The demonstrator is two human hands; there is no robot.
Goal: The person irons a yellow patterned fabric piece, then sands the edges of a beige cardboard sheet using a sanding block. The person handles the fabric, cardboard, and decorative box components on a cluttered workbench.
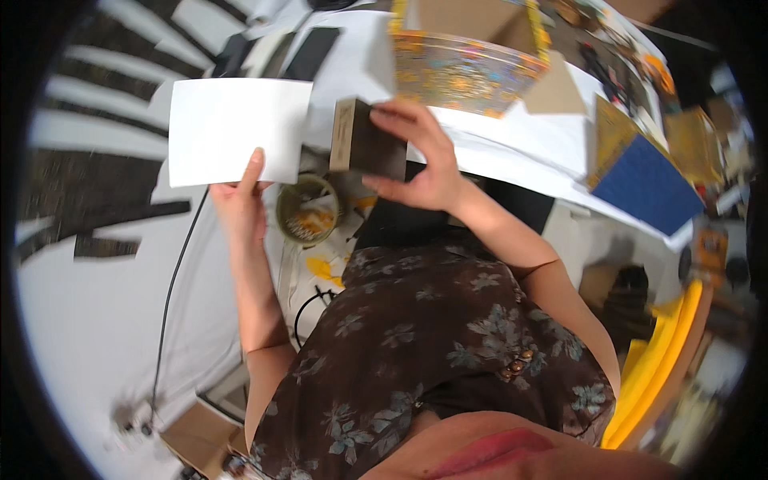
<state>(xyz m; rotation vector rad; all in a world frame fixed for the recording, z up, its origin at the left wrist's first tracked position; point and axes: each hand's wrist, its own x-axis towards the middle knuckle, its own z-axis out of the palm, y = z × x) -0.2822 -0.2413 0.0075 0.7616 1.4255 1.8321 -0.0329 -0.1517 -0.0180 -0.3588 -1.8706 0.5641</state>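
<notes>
White sheet point(228, 124) is held raised at the person's left, its lower edge clamped in the left hand point(240, 204), thumb flat on the upper face. Dark brown box point(370, 144) sits just beside it, to the right, not touching; the right hand point(428, 156) is clamped on it, fingers at the upper right, thumb by the lower edge. Yellow scrap point(322, 268) lies below, near the clothed torso point(432, 320).
</notes>
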